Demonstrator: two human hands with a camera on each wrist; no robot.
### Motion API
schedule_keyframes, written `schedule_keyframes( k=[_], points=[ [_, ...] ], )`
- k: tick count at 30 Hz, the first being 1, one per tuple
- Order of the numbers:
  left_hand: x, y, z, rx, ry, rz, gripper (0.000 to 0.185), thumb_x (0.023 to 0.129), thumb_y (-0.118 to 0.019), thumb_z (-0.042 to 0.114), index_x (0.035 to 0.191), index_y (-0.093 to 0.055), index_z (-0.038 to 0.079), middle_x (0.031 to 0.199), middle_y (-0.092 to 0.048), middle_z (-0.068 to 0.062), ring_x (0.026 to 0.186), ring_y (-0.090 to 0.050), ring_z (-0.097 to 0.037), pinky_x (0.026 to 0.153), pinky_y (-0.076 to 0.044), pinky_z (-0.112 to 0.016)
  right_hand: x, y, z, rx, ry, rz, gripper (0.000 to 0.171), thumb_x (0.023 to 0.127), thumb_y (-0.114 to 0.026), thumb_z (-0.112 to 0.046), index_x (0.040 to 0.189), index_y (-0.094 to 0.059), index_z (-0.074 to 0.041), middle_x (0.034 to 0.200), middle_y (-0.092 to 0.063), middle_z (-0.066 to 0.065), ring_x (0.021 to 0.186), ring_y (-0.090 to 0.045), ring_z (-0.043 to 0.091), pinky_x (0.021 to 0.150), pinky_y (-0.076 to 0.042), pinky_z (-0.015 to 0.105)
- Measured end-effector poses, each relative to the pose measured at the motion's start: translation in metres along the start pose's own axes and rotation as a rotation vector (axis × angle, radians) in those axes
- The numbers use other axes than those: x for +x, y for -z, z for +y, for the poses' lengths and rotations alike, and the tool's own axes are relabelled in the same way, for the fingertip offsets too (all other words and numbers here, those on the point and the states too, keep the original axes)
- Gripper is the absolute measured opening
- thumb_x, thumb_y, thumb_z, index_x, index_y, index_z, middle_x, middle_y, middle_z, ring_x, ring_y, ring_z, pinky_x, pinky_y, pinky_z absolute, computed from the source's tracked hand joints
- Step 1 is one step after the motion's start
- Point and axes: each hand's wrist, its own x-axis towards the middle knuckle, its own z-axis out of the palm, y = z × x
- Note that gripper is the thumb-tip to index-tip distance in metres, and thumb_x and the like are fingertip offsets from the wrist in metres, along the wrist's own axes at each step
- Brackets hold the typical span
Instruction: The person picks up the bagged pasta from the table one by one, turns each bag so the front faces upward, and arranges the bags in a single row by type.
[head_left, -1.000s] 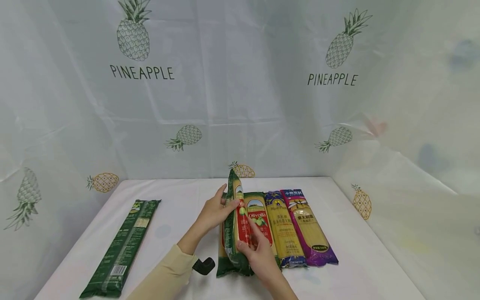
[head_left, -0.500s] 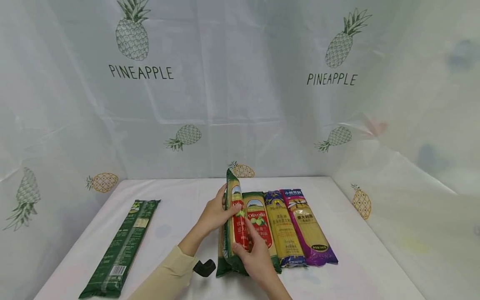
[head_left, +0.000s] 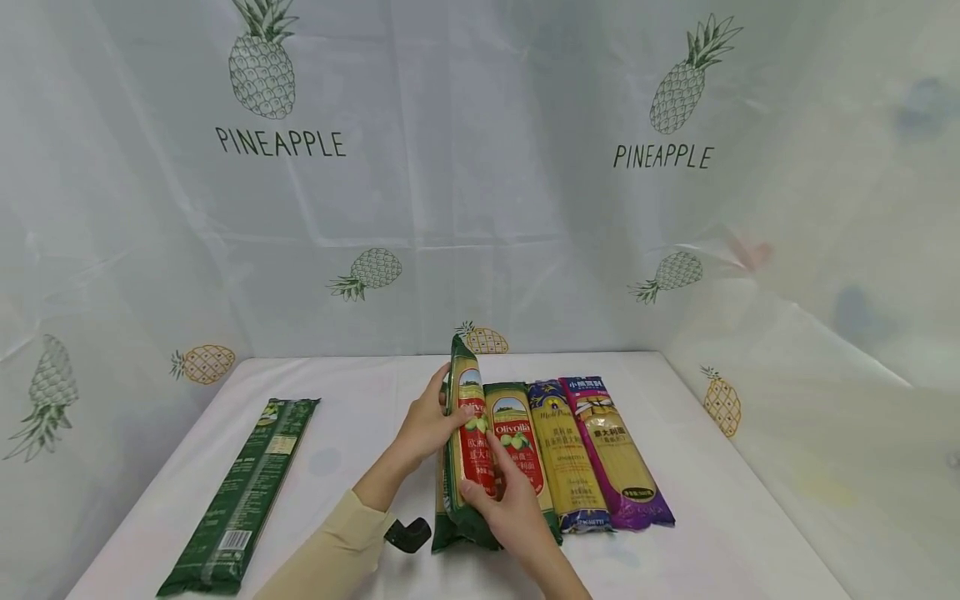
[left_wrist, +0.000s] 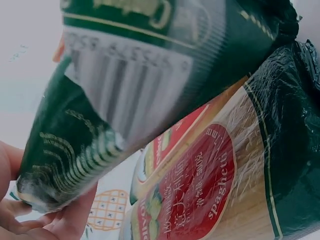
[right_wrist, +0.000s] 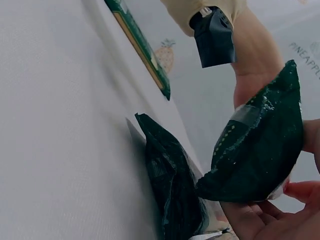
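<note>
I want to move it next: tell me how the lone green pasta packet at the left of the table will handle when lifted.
The green packet is long, narrow and flat, probably full of dry spaghetti, so it should stay fairly stiff along its length. Its glossy film looks slippery, so grip near the middle. It lies flat on the table, unlikely to roll, though the strands inside could snap if bent.

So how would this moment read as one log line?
left hand: grips tilted Olivoila spaghetti pack | right hand: holds its near end | row beside: three packs | lone green pack: left

White-clothed table [head_left: 360,383] — four pasta packets [head_left: 570,454], lone green packet [head_left: 243,492]
</note>
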Motion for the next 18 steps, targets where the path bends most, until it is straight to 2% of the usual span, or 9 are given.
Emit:
schedule_keyframes(
  k=[4, 7, 10, 13, 15, 18],
  points=[
    [0.001, 0.003, 0.001, -0.03, 0.023, 0.002, 0.086, 0.103, -0.073, 0.023, 0.171, -0.022, 0.025, 0.125, -0.066, -0.017, 0.1, -0.072, -0.025, 0.085, -0.061, -0.045, 0.001, 0.005, -0.002, 0.067, -0.075, -0.06, 0.08, 0.104, -0.071, -0.04, 0.17, -0.029, -0.025, 0.128, -0.058, 0.013, 0.106, -0.057, 0.024, 0.082, -0.056, 0.036],
    [0.0, 0.005, 0.001, -0.069, 0.035, -0.007, 0.085, 0.103, -0.072, 0.022, 0.171, -0.021, 0.024, 0.134, -0.064, -0.019, 0.107, -0.071, -0.028, 0.092, -0.059, -0.05, 0.002, 0.008, -0.003, 0.135, -0.143, -0.093, 0.081, 0.105, -0.066, -0.045, 0.171, -0.023, -0.031, 0.131, -0.052, 0.017, 0.111, -0.055, 0.027, 0.085, -0.055, 0.044],
    [0.0, 0.007, 0.001, -0.125, 0.049, -0.029, 0.083, 0.104, -0.07, 0.02, 0.171, -0.021, 0.023, 0.14, -0.061, -0.021, 0.113, -0.07, -0.029, 0.098, -0.056, -0.053, 0.003, 0.012, -0.002, 0.242, -0.19, -0.14, 0.083, 0.107, -0.062, -0.047, 0.173, -0.015, -0.031, 0.154, -0.041, 0.027, 0.121, -0.058, 0.029, 0.093, -0.056, 0.056],
    [-0.002, 0.008, 0.001, -0.18, 0.055, -0.053, 0.082, 0.104, -0.069, 0.017, 0.17, -0.02, 0.019, 0.141, -0.06, -0.023, 0.114, -0.068, -0.03, 0.099, -0.054, -0.054, 0.002, 0.014, 0.0, 0.371, -0.229, -0.207, 0.085, 0.109, -0.059, -0.045, 0.173, -0.007, -0.027, 0.165, -0.033, 0.03, 0.123, -0.065, 0.032, 0.099, -0.056, 0.058],
    [-0.002, 0.009, 0.0, -0.207, 0.063, -0.063, 0.081, 0.104, -0.067, 0.015, 0.17, -0.02, 0.019, 0.14, -0.06, -0.024, 0.113, -0.069, -0.03, 0.099, -0.054, -0.052, 0.001, 0.015, 0.002, 0.429, -0.243, -0.244, 0.086, 0.109, -0.058, -0.044, 0.173, -0.005, -0.024, 0.164, -0.037, 0.028, 0.12, -0.069, 0.03, 0.098, -0.057, 0.053],
    [-0.002, 0.009, -0.001, -0.232, 0.063, -0.083, 0.081, 0.105, -0.065, 0.013, 0.17, -0.018, 0.019, 0.142, -0.059, -0.024, 0.113, -0.068, -0.03, 0.1, -0.053, -0.052, 0.0, 0.015, 0.003, 0.447, -0.245, -0.262, 0.086, 0.109, -0.06, -0.043, 0.173, -0.007, -0.023, 0.152, -0.051, 0.022, 0.114, -0.072, 0.027, 0.095, -0.059, 0.047]
  ],
)
